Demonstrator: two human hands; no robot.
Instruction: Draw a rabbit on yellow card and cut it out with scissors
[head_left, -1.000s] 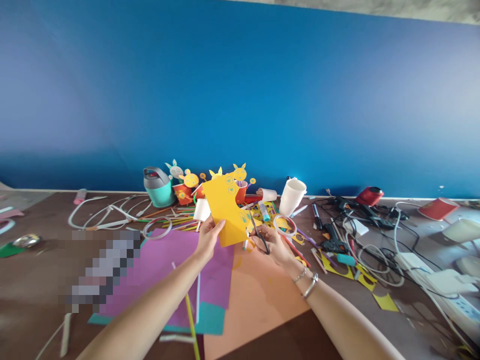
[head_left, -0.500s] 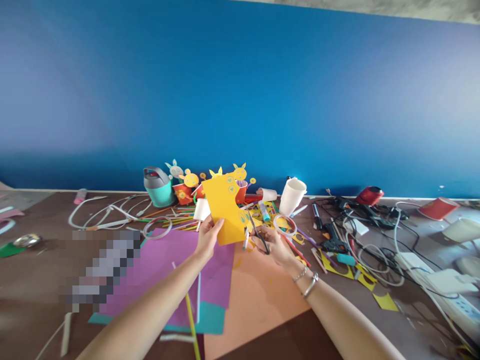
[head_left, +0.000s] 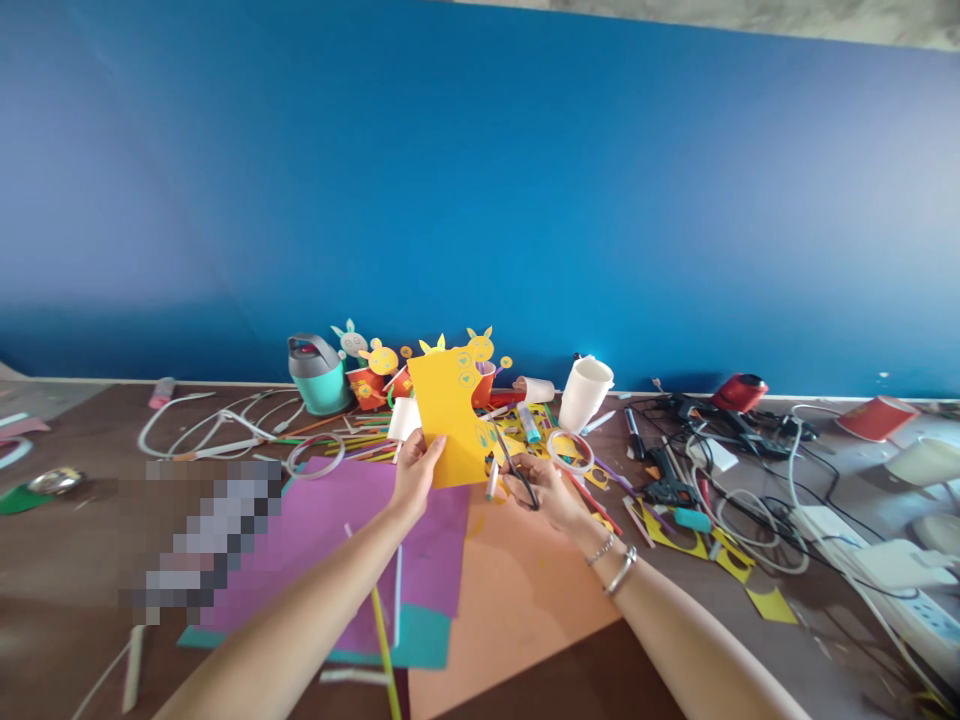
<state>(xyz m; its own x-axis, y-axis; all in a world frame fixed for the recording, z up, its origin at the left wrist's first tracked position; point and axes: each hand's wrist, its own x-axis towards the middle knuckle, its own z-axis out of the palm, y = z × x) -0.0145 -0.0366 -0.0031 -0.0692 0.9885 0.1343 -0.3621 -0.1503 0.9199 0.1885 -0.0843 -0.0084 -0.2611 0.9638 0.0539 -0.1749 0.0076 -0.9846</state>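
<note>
My left hand [head_left: 418, 478] pinches the lower left edge of a yellow paper sheet [head_left: 445, 420], thumb on its near face. Small round and leaf-like shapes are drawn along the sheet's right side, where a curved piece is cut away. In my right hand [head_left: 546, 488] is a pair of dark-handled scissors [head_left: 528, 482], fingers closed round the handles. The blades point up and left at the sheet's lower right edge, close to the drawn leaf shapes. Whether the blades touch the paper I cannot tell. Below lie purple paper [head_left: 337, 560] and peach paper [head_left: 517, 610].
Along the blue wall stand a teal container [head_left: 318, 385], red cups with paper animal heads [head_left: 367, 388] and a white cup [head_left: 586, 392]. Tape rolls [head_left: 570, 452], yellow scraps [head_left: 771, 604], a glue gun [head_left: 667, 484], cables and a power strip [head_left: 892, 590] crowd the right.
The yellow sheet has shifted very slightly right and its lower edge has risen a little. Both hands stay almost where they were, with the scissors still at the sheet's right edge.
</note>
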